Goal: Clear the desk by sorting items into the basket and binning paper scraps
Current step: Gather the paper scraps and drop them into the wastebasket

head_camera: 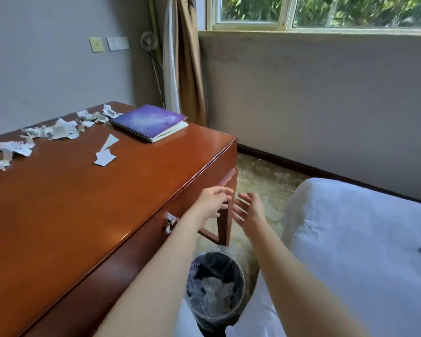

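Both hands empty, fingers loose and apart: left hand [213,203] at the desk's [83,203] front corner, right hand [249,212] just beside it. Below them is the bin [238,273], scraps inside; paper scraps [51,132] and a purple notebook [151,122] lie across the desk's far side

A white-sheeted bed [350,239] stands right, a brown curtain [190,69] (white lining beside it) hangs left of the window [326,13]
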Demonstrator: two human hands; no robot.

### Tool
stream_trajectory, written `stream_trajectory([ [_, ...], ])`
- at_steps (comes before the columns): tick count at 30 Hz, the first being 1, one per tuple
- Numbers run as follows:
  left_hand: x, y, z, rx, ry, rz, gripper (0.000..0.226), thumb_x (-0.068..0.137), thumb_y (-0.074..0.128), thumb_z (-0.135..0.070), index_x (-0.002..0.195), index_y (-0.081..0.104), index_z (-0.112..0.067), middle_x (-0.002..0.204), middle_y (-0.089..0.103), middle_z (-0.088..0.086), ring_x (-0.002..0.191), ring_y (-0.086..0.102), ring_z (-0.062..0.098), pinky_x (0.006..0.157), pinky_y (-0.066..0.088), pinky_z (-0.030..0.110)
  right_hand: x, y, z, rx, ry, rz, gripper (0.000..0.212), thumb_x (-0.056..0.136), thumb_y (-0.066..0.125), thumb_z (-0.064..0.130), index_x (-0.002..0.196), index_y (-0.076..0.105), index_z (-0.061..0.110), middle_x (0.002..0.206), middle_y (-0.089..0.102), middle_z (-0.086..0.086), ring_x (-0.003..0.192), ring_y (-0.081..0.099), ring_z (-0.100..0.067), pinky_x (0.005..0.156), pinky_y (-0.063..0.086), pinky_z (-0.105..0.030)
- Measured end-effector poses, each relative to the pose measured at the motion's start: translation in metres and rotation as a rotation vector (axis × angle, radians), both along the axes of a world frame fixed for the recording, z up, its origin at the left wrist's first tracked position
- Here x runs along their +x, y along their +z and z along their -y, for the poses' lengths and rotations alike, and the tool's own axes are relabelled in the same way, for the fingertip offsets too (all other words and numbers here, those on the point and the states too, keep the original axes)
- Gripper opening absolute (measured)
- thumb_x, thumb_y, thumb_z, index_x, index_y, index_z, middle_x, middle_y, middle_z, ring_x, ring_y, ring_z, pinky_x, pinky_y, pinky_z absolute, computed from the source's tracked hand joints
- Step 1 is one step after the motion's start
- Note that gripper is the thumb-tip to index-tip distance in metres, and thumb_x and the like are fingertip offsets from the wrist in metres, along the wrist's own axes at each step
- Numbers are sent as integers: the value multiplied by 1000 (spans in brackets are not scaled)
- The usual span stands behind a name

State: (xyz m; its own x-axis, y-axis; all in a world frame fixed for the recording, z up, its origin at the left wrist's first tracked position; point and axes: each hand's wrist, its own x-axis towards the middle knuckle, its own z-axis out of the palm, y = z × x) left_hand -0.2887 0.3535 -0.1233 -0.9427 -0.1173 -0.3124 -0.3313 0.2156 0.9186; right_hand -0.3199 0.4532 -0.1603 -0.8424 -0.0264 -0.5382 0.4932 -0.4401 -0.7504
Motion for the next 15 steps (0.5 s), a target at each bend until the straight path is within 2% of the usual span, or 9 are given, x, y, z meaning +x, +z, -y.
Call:
stream_trajectory([
  [5,4,48,25,-57,63,-150,21,98,41,-18,101,60,-24,108,61,-1,102,59,16,67,48,20,1,43,15,27,56,-92,24,93,39,18,72,52,16,67,53,1,55,45,-11,54,35,-22],
  [7,6,62,40,-50,122,-195,21,98,41,-17,101,61,-22,107,61,-1,99,59,15,67,49,21,0,59,28,-14,91,-131,24,90,40,12,67,44,18,54,43,2,42,35,-9,45,27,-18],
  [9,10,73,57,-80,180,-228,21,98,41,-16,101,61,-22,105,61,-2,96,59,14,68,48,21,-1,74,42,15,125,-173,23,88,44,9,66,45,16,47,42,3,36,34,-9,42,25,-15],
  [12,16,83,86,-132,276,-249,21,97,41,-17,100,62,-23,107,62,-2,97,60,14,69,47,23,1,92,67,156,197,-237,15,89,48,10,77,57,14,58,54,0,40,46,-10,43,35,-15],
  [15,22,88,117,-195,371,-239,21,96,42,-15,99,61,-24,109,61,-1,98,58,15,62,45,21,0,100,94,247,280,-327,15,89,49,11,79,60,16,64,55,0,47,49,-10,43,40,-16],
])
